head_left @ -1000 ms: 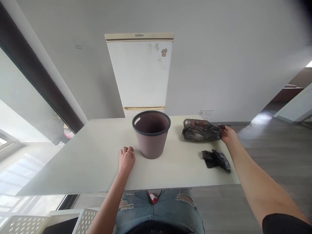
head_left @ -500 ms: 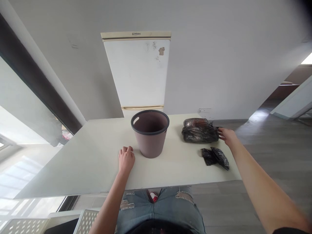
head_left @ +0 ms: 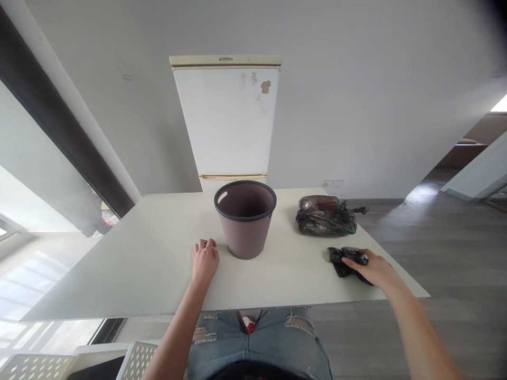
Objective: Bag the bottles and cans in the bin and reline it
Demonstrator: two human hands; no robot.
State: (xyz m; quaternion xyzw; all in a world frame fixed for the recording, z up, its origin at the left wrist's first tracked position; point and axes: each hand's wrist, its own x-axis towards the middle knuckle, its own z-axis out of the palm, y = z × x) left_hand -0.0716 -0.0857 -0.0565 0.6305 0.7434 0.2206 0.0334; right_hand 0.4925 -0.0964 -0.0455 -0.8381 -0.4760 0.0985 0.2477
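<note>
My right hand (head_left: 374, 268) is on a small folded black plastic bag (head_left: 339, 260) near the right end of the table, the thumb on its near side and the fingers over its top. Behind it lies a full, knotted black plastic bag (head_left: 325, 217), apart from my hand. A mauve trash bin (head_left: 244, 237) with a dark rim stands upright mid-table; the part of its inside that shows holds nothing. My left hand (head_left: 205, 259) rests on the tabletop just left of the bin, fingers loosely bent and a little apart, holding nothing.
The pale table (head_left: 130, 253) runs wide in front of me, its near edge at my legs. Beyond it stands a white fridge (head_left: 229, 121) against the grey wall. White perforated baskets (head_left: 137, 361) sit below at the left.
My right hand has let go of the full bag's knotted end and come nearer, onto the small folded bag. My left hand and the bin have stayed put.
</note>
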